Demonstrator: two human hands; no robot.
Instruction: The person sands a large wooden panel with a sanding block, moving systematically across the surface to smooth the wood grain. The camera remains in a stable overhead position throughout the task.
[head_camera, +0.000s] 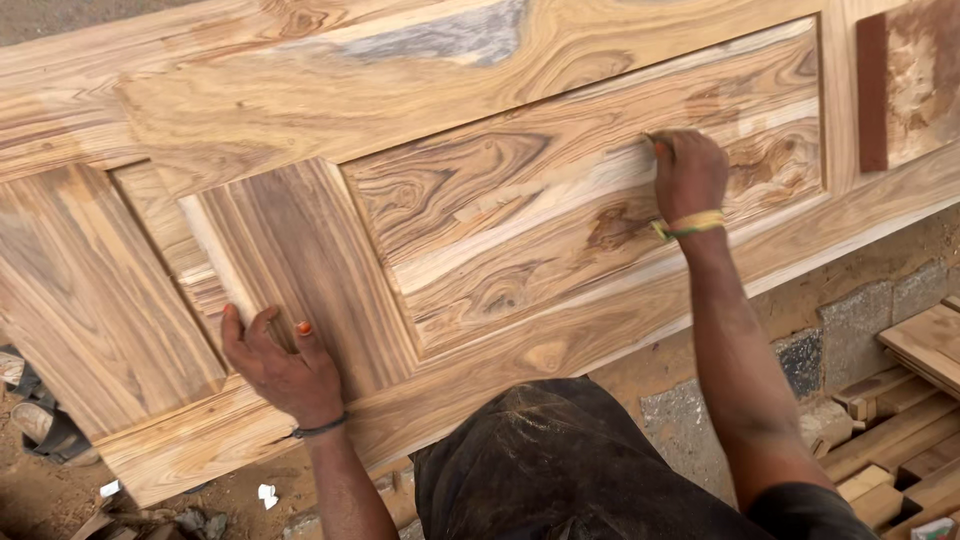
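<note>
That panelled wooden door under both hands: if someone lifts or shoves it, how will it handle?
The wooden door is probably stiff and heavy: thick solid framing, wide panels. Being broad and flat, it looks unlikely to roll. Left hand lies flat on it and right hand presses a panel, so it seems steady.

One panelled wooden door (480, 230) fills most of the frame, and two bare hands rest on it: the left hand (280, 365) at lower left and the right hand (688, 175) at upper right. Each wrist carries one band, a dark one (320, 429) and a yellow one (690, 224). One reddish wooden block (905, 80) sits at upper right, one sandal (45, 430) at the left edge, and several planks (910, 430), too overlapped to count, at lower right.
</note>
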